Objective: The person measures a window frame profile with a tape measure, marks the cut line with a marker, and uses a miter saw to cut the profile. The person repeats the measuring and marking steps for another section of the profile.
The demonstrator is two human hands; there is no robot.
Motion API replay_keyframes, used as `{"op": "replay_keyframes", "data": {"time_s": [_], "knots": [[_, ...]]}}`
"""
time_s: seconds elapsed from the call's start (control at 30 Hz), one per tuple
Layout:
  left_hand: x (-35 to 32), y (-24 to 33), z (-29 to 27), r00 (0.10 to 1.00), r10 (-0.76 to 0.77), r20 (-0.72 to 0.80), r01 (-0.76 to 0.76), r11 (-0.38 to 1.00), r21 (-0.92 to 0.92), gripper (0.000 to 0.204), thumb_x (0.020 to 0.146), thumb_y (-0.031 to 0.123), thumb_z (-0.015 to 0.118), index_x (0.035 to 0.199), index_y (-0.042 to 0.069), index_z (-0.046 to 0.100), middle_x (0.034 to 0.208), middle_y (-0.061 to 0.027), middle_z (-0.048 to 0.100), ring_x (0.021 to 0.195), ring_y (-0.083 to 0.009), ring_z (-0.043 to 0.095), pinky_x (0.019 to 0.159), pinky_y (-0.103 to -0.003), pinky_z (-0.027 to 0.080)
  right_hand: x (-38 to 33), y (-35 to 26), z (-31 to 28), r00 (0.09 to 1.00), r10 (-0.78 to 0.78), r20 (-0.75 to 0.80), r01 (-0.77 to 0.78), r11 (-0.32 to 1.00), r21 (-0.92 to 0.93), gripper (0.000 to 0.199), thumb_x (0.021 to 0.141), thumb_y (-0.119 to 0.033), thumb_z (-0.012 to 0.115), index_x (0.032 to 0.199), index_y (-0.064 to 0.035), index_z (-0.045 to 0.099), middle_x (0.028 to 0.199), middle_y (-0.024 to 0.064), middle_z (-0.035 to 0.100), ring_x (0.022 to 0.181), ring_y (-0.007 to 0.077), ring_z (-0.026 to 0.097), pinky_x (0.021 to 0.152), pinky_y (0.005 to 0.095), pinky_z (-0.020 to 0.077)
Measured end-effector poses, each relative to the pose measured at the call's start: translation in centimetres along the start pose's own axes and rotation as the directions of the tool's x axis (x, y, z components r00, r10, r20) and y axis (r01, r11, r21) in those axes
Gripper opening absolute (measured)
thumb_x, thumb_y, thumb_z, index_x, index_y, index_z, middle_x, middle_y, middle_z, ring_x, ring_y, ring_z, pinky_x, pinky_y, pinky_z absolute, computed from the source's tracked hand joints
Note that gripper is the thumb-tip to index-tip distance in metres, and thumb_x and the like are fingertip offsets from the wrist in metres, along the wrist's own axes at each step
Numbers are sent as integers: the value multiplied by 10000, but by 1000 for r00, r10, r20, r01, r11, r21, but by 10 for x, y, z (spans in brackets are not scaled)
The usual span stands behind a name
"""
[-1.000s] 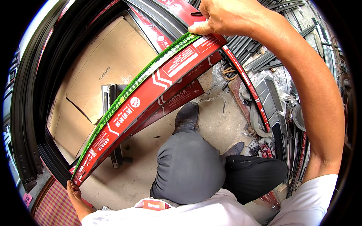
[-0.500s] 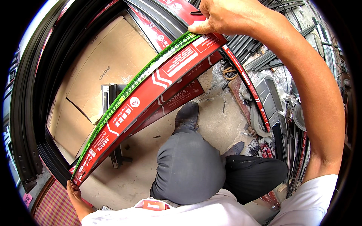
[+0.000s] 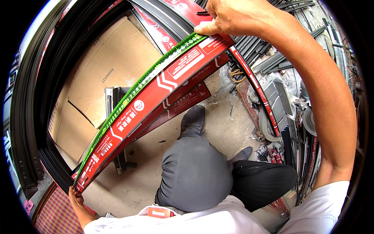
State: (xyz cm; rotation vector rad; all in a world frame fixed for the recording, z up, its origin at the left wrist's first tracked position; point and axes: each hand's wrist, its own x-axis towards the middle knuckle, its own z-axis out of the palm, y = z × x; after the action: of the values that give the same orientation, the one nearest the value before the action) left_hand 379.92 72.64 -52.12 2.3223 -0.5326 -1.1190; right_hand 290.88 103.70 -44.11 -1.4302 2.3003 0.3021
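Note:
A green tape measure (image 3: 134, 90) is stretched along the near side of a black window frame (image 3: 58, 167), whose outer face carries red protective film (image 3: 128, 121). At the upper end, my right hand (image 3: 230, 19) is closed, its thumb pressing on the blade by the frame's corner; its other fingers are partly hidden. My left hand (image 3: 76, 198) is closed at the lower left corner, thumb against the blade's other end. Both ends of the tape lie at the frame's corners. Whether the tape's case is in a hand I cannot tell.
Cardboard (image 3: 105, 70) lies inside the frame's opening. More black profiles (image 3: 23, 117) stand at the left. Metal profile offcuts (image 3: 269, 58) and scraps clutter the floor at the right. A checkered cloth surface (image 3: 58, 212) is at the lower left; my legs (image 3: 194, 171) are below the frame.

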Motion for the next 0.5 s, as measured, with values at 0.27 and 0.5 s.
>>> {"op": "replay_keyframes", "data": {"time_s": [0.27, 0.5], "knots": [[3, 1, -3, 1000, 3, 30, -4, 1000, 17, 277, 961, 220, 697, 720, 177, 566, 547, 108, 537, 382, -2, 450, 305, -124, 329, -1, -1, -1, 1000, 23, 6, -23, 1000, -4, 527, 887, -547, 722, 1023, -40, 771, 958, 231, 749, 946, 391, 726, 831, 465, 567], [10, -1, -8, 1000, 6, 5, -6, 1000, 22, 282, 981, 256, 682, 736, 177, 567, 556, 108, 534, 391, 1, 445, 307, -131, 321, 0, -5, -2, 999, 40, 7, -40, 999, -27, 528, 888, -564, 717, 893, -39, 772, 903, 218, 749, 889, 383, 729, 800, 461, 566]]}}
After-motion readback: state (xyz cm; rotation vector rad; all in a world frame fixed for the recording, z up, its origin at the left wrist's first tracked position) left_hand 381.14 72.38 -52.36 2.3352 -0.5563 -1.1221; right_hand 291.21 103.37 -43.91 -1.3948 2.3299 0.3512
